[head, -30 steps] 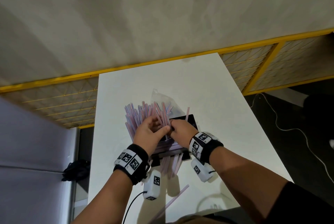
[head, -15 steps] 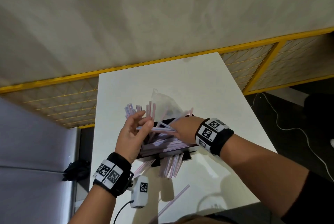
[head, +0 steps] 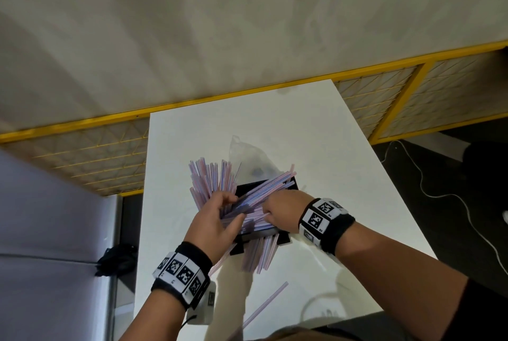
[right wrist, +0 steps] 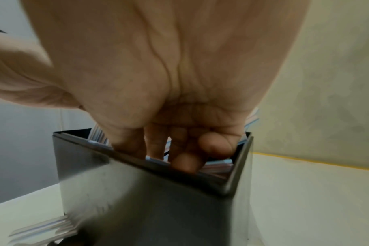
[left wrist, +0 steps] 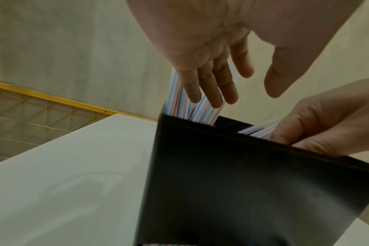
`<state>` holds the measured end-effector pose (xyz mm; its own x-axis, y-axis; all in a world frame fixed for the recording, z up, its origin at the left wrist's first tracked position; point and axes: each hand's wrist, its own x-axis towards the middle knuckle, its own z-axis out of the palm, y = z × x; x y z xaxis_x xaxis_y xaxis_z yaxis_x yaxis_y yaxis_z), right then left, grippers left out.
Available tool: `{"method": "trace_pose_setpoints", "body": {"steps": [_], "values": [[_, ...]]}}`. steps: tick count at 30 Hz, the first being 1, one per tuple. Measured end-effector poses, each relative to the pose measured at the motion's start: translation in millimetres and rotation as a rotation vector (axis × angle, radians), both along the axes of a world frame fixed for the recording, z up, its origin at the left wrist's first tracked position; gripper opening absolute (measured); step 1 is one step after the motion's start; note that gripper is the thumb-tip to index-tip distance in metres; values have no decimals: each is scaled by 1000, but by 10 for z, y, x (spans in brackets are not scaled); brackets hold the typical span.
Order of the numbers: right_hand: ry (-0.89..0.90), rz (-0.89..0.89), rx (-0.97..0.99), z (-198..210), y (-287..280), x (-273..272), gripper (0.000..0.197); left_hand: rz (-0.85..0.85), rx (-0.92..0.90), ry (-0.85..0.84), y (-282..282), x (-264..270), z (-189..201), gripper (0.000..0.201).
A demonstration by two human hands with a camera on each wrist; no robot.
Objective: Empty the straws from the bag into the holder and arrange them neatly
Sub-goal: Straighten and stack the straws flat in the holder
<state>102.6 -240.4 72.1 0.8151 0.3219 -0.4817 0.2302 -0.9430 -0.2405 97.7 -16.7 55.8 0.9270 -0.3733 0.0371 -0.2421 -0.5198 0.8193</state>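
**Straws in, but far from tidy**

Plainly the emptying step is over and the arranging is in hand. The thin pink-and-blue striped plastic straws (head: 220,189) stand and lean in a loose fan inside the black square-sided holder (left wrist: 232,174), some slanting across its mouth, others poking out low at its near side, and one stray straw (head: 264,306) lying on the white table (head: 343,175) close to the person. The crumpled clear plastic bag (head: 247,156) sits just behind the holder.

The left hand (head: 217,219) reaches over the top, fingers (left wrist: 209,86) straight and slightly spread against the upright bunch, thumb held apart. The right hand (head: 280,210) dips into the holder's mouth, its fingers (right wrist: 185,161) curled among the slanted straws (whether they actually pinch any, I cannot tell).

Next, I judge, the leaning straws need gathering upright and the stray one collecting.
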Motion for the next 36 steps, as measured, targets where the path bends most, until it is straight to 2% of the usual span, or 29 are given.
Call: {"method": "trace_pose_setpoints", "body": {"steps": [4,8,13,16,18,20,23,25,28,29,31,32,34,36], "values": [[-73,-49,-56,-21,7,-34,21,-27,102,-15,69,-18,-96,17],[-126,-92,-43,-5,59,-43,26,-18,170,26,85,-33,-139,13],[-69,-126,-57,-62,77,-45,29,-8,197,52,40,-59,-120,12],[-53,-183,13,-111,61,-28,32,28,186,36,46,-84,-110,9],[-39,-221,87,-118,53,-9,33,94,179,-2,81,-92,-95,8],[-34,-258,160,-110,49,1,34,228,183,-35,143,-93,-91,15],[-26,-342,278,-107,74,13,31,495,162,20,251,-96,-84,25],[3,-432,372,-134,100,37,27,594,162,97,296,-65,-94,30],[153,-615,550,-175,151,88,22,511,236,196,293,-3,-142,57],[209,-673,605,-176,175,104,19,467,267,180,282,24,-153,55],[281,-774,686,-172,224,146,17,404,355,117,244,80,-144,36],[303,-815,717,-166,257,162,17,382,403,99,228,109,-135,33],[315,-848,748,-143,336,197,16,343,454,96,190,170,-109,34],[296,-809,742,-96,423,213,18,311,418,105,152,207,-84,36]]}}
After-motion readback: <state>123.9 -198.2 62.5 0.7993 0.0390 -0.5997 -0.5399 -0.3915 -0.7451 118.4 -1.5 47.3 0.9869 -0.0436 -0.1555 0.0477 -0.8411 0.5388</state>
